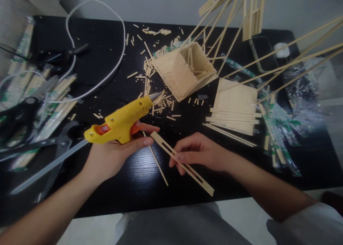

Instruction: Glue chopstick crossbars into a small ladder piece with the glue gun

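Observation:
My left hand is closed around a yellow hot glue gun, its metal nozzle pointing up and right and a long translucent glue stick out of its back. The thumb of that hand reaches the upper end of a narrow piece of joined wooden sticks with slots along its length. My right hand pinches this piece near its middle, tilted down to the right above the black table. A thin loose stick lies beneath, beside the left fingertips.
Behind stand a square box of stacked sticks and cut stick bits. A flat stick panel lies right, with a phone beyond. Long sticks jut across the upper right. Scissors, pliers and wrapped chopsticks crowd the left.

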Demonstrator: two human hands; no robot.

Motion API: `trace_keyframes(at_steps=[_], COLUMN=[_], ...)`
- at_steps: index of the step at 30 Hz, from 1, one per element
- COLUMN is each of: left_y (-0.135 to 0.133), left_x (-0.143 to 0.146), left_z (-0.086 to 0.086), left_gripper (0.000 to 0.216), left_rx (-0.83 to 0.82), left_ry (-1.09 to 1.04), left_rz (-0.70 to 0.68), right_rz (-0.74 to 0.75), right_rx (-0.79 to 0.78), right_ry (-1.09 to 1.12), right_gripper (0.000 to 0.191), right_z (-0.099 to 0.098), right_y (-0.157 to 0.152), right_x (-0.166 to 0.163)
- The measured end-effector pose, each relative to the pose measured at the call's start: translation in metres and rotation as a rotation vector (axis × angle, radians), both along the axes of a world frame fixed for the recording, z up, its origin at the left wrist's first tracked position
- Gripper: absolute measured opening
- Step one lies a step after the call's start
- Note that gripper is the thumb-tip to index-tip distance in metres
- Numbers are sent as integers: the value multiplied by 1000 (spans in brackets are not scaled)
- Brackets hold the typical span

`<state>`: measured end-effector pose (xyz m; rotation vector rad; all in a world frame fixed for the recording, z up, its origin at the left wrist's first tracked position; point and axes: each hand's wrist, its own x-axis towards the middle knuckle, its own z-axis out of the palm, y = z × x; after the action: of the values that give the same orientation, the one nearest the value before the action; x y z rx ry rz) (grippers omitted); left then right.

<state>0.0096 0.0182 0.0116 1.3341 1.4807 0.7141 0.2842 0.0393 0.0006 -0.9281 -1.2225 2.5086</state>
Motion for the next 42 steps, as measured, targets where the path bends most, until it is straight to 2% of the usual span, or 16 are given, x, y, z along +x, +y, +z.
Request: trace_keyframes(at_steps=[8, 12, 22, 29, 33, 42], left_y=[-1, -1, -1, -2, -3, -3], left_x=[4, 5, 5, 9, 9, 10], left_z=[1, 2, 1, 3, 2, 3], left_gripper=[29, 24, 31, 30, 23, 25], left_rx=[-32, -41, -55, -130, -125, -134], left_ry=[-144, -155, -151, -260, -288, -338], left_rz=[28, 11, 43, 20, 7, -10], right_rz=[38, 46, 46, 50, 51, 60], right_rx=[-34, -33, -20, -36, -37, -25], right_ry=[14, 6, 8, 23, 28, 23], right_gripper=[33, 35, 36, 33, 32, 37], right_z=[-1, 0, 0, 0, 0, -1], right_y=[0, 0, 0, -1, -1, -1], right_x=[2, 2, 1, 1, 1, 0])
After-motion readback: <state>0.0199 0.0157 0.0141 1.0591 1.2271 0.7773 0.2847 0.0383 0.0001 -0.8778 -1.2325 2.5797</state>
